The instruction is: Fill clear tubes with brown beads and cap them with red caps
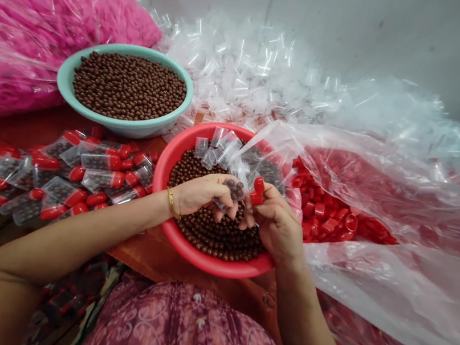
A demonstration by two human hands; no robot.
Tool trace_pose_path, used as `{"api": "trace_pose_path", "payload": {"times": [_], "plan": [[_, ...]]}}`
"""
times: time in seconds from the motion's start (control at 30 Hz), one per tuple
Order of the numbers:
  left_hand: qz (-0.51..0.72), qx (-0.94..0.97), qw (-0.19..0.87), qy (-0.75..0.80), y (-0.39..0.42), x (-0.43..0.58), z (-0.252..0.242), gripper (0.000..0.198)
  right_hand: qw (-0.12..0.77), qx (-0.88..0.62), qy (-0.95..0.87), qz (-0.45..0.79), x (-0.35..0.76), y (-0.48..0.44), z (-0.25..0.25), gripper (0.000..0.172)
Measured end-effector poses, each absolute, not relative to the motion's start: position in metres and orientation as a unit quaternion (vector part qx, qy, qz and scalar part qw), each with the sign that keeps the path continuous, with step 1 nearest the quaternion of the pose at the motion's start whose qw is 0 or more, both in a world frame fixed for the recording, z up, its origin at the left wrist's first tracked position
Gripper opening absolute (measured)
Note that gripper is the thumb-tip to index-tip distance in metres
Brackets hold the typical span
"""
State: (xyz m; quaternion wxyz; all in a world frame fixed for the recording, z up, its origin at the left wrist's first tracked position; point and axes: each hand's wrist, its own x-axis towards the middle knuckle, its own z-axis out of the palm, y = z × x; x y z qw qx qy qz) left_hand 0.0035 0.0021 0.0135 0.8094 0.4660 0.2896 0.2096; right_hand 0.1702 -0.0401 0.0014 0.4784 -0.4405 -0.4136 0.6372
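Over a red basin (pixel 164 171) of round brown balls, my left hand (pixel 207 195) is closed around a clear plastic container (pixel 234 189) with brown balls inside. Close by on the right, my right hand (pixel 277 217) pinches a red plastic cap (pixel 257 191) with its flap standing up. The cap and the container are near each other; whether they touch is hard to tell. Several empty clear containers (pixel 218 148) lie on the brown balls (pixel 199 231) at the back of the basin. The fingertips of my left hand are partly hidden behind the container.
A pale green bowl (pixel 66 76) of brown balls stands back left, before a bag of pink pieces (pixel 40 23). Filled red-capped containers (pixel 97 161) are heaped left. Loose red caps (pixel 327 213) spill from a plastic bag (pixel 404 279) at right. Clear containers (pixel 263 68) pile behind.
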Motion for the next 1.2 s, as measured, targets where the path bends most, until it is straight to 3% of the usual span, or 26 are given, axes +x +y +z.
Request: {"api": "trace_pose_path", "payload": {"times": [0.23, 0.47, 0.6, 0.8, 1.03, 1.2], "plan": [[0.216, 0.499, 0.786, 0.293, -0.004, 0.006, 0.017, 0.019, 0.437, -0.476, -0.494, 0.581, 0.169, -0.044, -0.001, 0.013], [0.186, 0.470, 0.804, 0.314, 0.000, 0.003, 0.018, 0.013, 0.487, -0.499, -0.552, 0.457, 0.173, -0.041, 0.001, 0.011], [0.151, 0.477, 0.813, 0.298, -0.001, 0.003, 0.016, 0.017, 0.441, -0.478, -0.617, 0.444, 0.177, -0.035, 0.012, 0.016], [0.134, 0.479, 0.816, 0.294, -0.001, 0.002, 0.014, 0.018, 0.391, -0.437, -0.668, 0.459, 0.177, -0.034, 0.021, 0.004], [0.192, 0.478, 0.800, 0.308, -0.001, 0.003, 0.014, 0.021, 0.455, -0.447, -0.547, 0.542, 0.181, -0.036, -0.002, 0.013], [0.198, 0.488, 0.787, 0.321, -0.003, 0.003, 0.017, 0.020, 0.509, -0.502, -0.496, 0.493, 0.177, -0.032, -0.009, 0.031]]}}
